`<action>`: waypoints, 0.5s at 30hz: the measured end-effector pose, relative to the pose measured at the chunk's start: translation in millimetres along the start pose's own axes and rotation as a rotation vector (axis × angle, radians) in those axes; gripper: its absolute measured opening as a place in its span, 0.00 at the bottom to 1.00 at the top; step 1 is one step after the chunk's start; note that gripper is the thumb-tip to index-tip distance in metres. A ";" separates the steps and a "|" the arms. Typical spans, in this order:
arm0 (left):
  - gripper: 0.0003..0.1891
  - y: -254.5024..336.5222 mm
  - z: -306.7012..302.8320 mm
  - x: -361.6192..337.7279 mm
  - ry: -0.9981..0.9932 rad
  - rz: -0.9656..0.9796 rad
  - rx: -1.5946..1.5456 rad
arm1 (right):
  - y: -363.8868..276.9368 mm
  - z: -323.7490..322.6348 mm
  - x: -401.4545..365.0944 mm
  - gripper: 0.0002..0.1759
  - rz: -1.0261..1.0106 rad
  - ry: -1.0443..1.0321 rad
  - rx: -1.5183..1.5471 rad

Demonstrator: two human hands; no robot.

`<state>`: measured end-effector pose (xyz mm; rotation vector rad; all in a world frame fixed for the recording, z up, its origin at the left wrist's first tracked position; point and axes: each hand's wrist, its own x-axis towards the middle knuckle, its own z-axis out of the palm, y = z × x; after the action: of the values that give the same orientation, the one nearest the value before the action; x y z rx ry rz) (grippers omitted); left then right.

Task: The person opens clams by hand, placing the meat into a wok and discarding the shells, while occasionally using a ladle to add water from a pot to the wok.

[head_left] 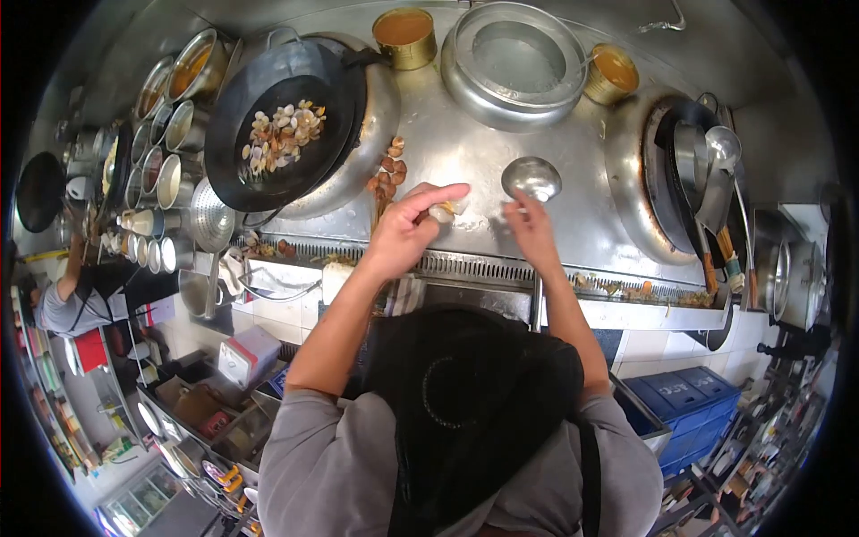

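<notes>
My left hand (407, 228) is over the steel counter (483, 224), its thumb and index finger pinching a small pale piece (446, 211) with a yellowish spot; it resembles a clam, though its kind is not certain. My right hand (532, 234) is just below the round bowl of a steel ladle (531, 179), fingers apart and slightly bent. Whether it touches the ladle's handle is hidden. At the upper left, a black wok (228, 161) holds a heap of open clams (282, 134). Beside my left hand lie several brown, round pieces on sticks (390, 170).
A steel pot (514, 103) of water stands at the back between two tins of orange liquid, one a gold tin (404, 54). Right is another burner (631, 170) with pans and ladles. Seasoning pots (179, 183) and a perforated skimmer (212, 215) line the left. Another person (72, 295) works far left.
</notes>
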<state>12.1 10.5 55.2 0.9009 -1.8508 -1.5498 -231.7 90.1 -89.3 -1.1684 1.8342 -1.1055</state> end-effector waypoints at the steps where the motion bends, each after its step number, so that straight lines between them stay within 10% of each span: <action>1: 0.28 37.6 -4.0 -3.8 -0.027 0.124 0.042 | 4.5 -13.8 -1.9 0.25 -0.002 0.069 -0.143; 4: 0.38 144.8 -19.0 -21.1 -0.188 0.353 0.066 | 41.2 -41.1 -14.0 0.26 -0.058 0.216 -0.506; 6: 0.17 169.9 -2.9 -18.1 -0.071 0.778 -0.083 | 71.2 -47.0 -25.1 0.27 -0.082 0.236 -0.610; 8: 0.17 193.4 23.9 -27.2 0.100 0.860 -0.326 | 99.0 -45.5 -39.5 0.30 -0.047 0.235 -0.696; 11: 0.17 203.6 18.2 -20.8 -0.024 0.979 -0.292 | 133.4 -34.4 -50.3 0.29 0.145 0.171 -0.456; 13: 0.13 200.7 46.9 -17.8 0.323 1.104 -0.344 | 118.1 -19.8 -54.3 0.29 0.054 0.244 -0.275; 14: 0.13 199.3 43.5 -16.4 0.320 1.107 -0.352 | 99.2 -21.7 -58.3 0.29 0.563 0.123 0.156; 15: 0.13 201.6 33.8 -13.0 0.218 1.102 -0.328 | 85.6 -18.8 -60.5 0.28 0.563 0.125 0.147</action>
<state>-34.5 62.9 247.7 -0.1417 -1.4315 -0.9265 -255.6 171.8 -153.4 -0.4554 1.9666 -0.9707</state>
